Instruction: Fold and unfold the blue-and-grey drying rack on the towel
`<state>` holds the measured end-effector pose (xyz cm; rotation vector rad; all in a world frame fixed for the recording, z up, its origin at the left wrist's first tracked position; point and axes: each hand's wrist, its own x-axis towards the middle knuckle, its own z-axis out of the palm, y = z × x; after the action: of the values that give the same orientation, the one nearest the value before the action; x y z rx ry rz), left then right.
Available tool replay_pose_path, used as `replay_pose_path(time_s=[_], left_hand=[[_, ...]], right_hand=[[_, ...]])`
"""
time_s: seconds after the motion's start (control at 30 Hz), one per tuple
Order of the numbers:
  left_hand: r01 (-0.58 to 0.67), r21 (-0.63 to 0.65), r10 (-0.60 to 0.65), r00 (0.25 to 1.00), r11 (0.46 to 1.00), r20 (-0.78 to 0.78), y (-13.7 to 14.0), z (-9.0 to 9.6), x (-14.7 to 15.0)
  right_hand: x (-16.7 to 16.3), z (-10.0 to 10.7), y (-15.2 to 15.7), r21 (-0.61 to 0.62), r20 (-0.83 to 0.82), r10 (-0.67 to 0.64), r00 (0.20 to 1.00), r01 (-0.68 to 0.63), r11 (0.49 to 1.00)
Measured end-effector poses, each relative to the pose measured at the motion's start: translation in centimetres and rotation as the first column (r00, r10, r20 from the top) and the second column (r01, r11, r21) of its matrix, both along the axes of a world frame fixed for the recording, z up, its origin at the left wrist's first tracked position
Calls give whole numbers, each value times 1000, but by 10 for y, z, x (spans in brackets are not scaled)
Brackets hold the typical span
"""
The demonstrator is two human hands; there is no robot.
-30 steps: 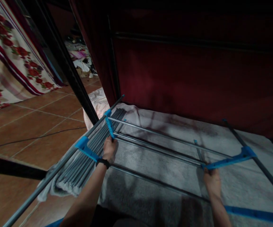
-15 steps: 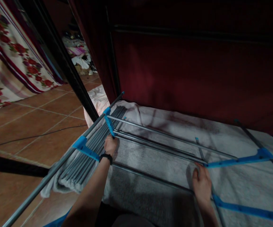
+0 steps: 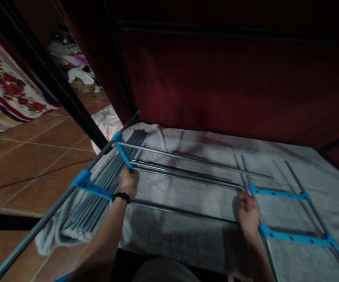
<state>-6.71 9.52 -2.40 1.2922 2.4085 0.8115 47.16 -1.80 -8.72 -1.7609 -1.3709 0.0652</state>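
Note:
Left of centre, my left hand (image 3: 128, 181), with a black wristband, is closed around a grey tube by the tip of a blue plastic bracket (image 3: 123, 154). A second blue bracket (image 3: 94, 189) reaches from the long grey side pole (image 3: 52, 213) towards my wrist. Several thin metal rods (image 3: 184, 174) run rightward from the bracket. At their right ends my right hand (image 3: 248, 213) pinches with thumb and fingers; exactly how many rods it holds is hidden. Beside it, a frame with two blue crosspieces (image 3: 281, 192) lies on the light cloth (image 3: 204, 243).
A bundle of grey tubes (image 3: 107, 180) lies on the cloth at left. Dark red fabric (image 3: 216, 86) hangs behind. A black post (image 3: 66, 102) slants over the tiled floor (image 3: 28, 160), where a cable runs. Clothes (image 3: 78, 70) are piled at the back left.
The blue-bracketed frame on the right has dropped from a raised position to lie flatter, with the upper rod's right end now free of it. The view has shifted rightward. Both hands keep their places on the rods.

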Motion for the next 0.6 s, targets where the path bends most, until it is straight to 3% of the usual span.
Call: replay_pose_path(time_s=[0.1, 0.2, 0.4, 0.5, 0.6], left_hand=[[-4, -15, 4, 1000, 1000, -1, 1, 5, 1], [1, -17, -1, 1000, 1000, 11, 5, 9, 0], [-32, 31, 30, 999, 999, 43, 2, 13, 0], [-46, 74, 41, 997, 996, 63, 0, 12, 2], [-68, 106, 58, 994, 992, 97, -1, 12, 4]], right_hand=[[8, 0, -19, -47, -15, -56, 998, 55, 997], [6, 10, -21, -71, -23, -13, 1000, 12, 997], [-14, 34, 35, -25, -11, 160, 987, -160, 987], [-18, 46, 76, -218, 141, 221, 965, -188, 958], [-19, 58, 111, -521, 262, 406, 875, -226, 823]])
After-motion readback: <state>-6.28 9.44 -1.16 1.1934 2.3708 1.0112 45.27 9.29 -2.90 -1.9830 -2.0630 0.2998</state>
